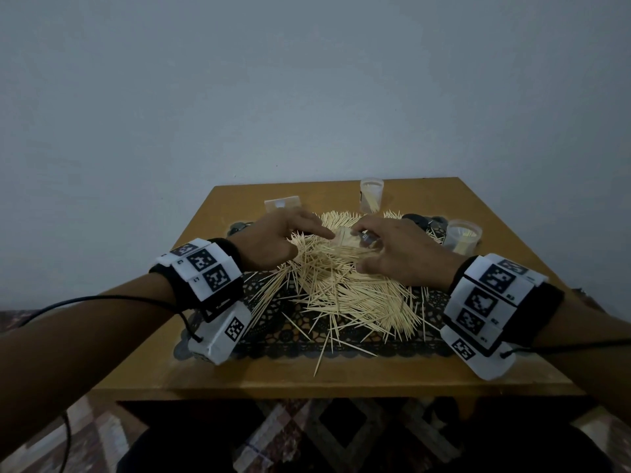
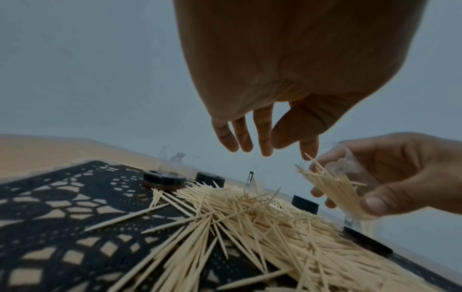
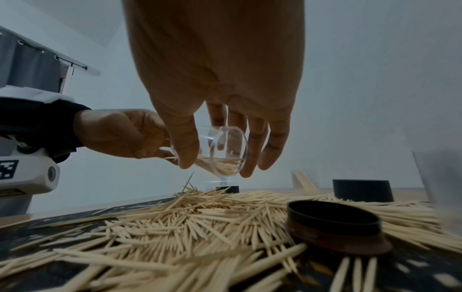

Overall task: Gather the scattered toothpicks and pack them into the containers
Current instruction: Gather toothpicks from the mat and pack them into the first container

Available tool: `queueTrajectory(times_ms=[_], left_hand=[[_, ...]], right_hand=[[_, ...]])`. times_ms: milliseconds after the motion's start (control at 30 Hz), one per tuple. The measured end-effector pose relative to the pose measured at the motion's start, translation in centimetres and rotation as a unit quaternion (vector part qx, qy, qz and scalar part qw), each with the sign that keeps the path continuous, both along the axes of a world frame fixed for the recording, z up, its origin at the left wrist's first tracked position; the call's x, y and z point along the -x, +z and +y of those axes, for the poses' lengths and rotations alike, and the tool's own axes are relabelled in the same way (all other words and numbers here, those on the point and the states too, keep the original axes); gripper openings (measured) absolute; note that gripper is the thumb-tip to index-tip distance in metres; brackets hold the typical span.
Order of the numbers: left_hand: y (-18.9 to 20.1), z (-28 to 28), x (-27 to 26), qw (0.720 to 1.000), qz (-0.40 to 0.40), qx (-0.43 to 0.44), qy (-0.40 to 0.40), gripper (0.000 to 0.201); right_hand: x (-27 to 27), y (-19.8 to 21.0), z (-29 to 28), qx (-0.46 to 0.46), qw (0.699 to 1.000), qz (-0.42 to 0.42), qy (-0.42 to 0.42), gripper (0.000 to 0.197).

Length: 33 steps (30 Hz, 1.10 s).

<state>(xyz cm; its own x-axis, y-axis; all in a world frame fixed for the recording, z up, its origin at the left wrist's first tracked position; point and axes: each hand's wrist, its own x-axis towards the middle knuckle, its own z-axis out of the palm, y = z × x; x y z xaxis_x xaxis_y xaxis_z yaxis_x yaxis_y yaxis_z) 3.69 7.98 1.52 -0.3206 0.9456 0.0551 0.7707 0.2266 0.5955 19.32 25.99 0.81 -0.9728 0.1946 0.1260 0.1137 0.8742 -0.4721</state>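
Holding the clear container (image 3: 222, 156) tilted over the toothpick pile (image 1: 341, 288) on the table (image 1: 239, 373), the right hand (image 1: 406, 254) grips it while the left hand (image 1: 273, 240) hovers open-fingered at its mouth, so tipping further could spill the packed toothpicks out again.

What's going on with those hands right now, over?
Right hand grips clear container, tilted, partly filled. Left hand open beside it. Toothpick pile remains.
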Motion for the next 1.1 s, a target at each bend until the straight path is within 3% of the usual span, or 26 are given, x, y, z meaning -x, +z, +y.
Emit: queueTrajectory(times_ms=[133, 333, 500, 600, 700, 800, 867, 1000, 1100], left_hand=[[-0.1, 0.2, -0.8, 0.992, 0.08, 0.095, -0.031, 0.086], [-0.3, -0.4, -0.8, 0.999, 0.04, -0.005, -0.01, 0.076], [-0.7, -0.6, -1.9, 0.993, 0.07, 0.086, -0.029, 0.079], [-0.1, -1.9, -2.7, 0.998, 0.042, -0.008, 0.037, 0.072], [0.4, -3.9, -4.5, 0.991, 0.1, -0.074, 0.044, 0.048], [-0.8, -5.2, -7.6, 0.984, 0.157, 0.055, -0.057, 0.041], [-2.6, -5.1, -8.9, 0.97, 0.193, 0.125, -0.08, 0.044], [-4.2, -4.4, -8.9, 0.95, 0.271, 0.146, -0.05, 0.057], [-4.6, -4.6, -9.0, 0.926, 0.318, 0.184, -0.085, 0.063]], right_hand=[[0.3, 0.2, -0.5, 0.011, 1.0, 0.009, 0.011, 0.058], [0.0, 0.1, -0.2, -0.009, 1.0, 0.004, 0.005, 0.056], [-0.1, 0.0, -0.6, 0.013, 1.0, 0.009, 0.012, 0.055], [-0.6, 0.2, 0.0, 0.019, 1.0, 0.011, -0.003, 0.055], [-1.7, 0.5, 1.3, 0.02, 0.999, 0.023, -0.036, 0.054], [-2.3, 0.7, 2.3, 0.017, 0.997, 0.047, -0.06, 0.054], [-2.3, 0.7, 2.3, 0.018, 0.996, 0.051, -0.065, 0.054], [-2.2, 0.4, 2.1, 0.021, 0.997, 0.051, -0.062, 0.054], [-2.5, 0.1, 2.2, 0.021, 0.997, 0.045, -0.053, 0.052]])
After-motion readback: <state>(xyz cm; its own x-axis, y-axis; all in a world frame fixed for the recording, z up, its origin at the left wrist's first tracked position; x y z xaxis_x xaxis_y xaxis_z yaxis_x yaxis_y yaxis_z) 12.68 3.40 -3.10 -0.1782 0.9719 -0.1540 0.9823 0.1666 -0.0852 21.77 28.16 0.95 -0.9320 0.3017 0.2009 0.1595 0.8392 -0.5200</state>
